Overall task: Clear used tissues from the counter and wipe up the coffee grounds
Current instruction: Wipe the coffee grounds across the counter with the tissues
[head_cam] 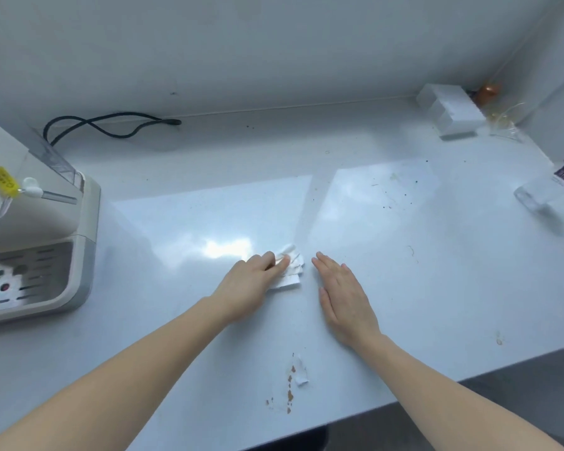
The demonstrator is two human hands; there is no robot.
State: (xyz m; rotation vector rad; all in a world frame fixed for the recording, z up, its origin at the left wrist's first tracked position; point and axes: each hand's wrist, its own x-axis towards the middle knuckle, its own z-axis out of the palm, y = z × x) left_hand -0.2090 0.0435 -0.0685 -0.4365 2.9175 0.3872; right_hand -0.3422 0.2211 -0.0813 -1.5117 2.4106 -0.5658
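Left hand: pressing tissue, centre frame.
Right hand: flat, empty.
Left: brown smear, lower centre; specks, probably grounds, upper right.

Two bare forearms enter from the lower edge, each uncovered along its whole visible length, no sleeve reaching into view. The left hand and right hand are ungloved, wrists and fingers free of rings, watches or bands. Fingernails are short; any polish cannot be told.
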